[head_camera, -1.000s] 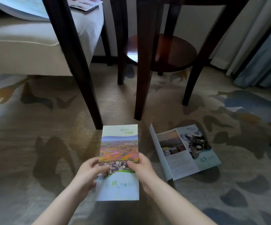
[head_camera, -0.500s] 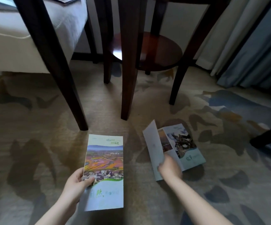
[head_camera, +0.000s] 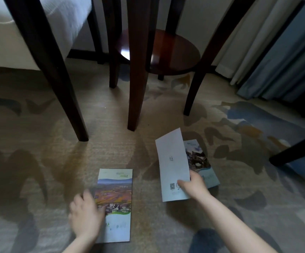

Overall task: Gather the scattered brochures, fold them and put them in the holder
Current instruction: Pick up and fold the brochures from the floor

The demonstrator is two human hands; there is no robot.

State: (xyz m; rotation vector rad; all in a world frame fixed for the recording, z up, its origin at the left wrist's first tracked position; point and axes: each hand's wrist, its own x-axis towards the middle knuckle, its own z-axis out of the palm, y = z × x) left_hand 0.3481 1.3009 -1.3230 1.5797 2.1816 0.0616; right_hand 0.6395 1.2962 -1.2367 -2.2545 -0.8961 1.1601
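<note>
A folded brochure with a colourful landscape cover (head_camera: 116, 198) lies flat on the carpet in front of me. My left hand (head_camera: 85, 216) rests on its left edge, blurred, fingers spread. To the right lies a second brochure (head_camera: 199, 161), half open. My right hand (head_camera: 193, 185) pinches its white left panel (head_camera: 172, 161) at the lower edge and holds that panel swung over the printed inside. No holder is in view.
Dark wooden chair legs (head_camera: 60, 99) and side-table legs (head_camera: 137, 88) stand on the patterned carpet just beyond the brochures. A round lower shelf (head_camera: 173, 52) sits behind them. Curtains (head_camera: 279, 52) hang at the right, a white cushioned seat (head_camera: 29, 33) at upper left.
My right hand left the folded brochure, reached to the second one and has lifted its left panel over toward the right. The folded brochure came down onto the carpet under my left hand.
</note>
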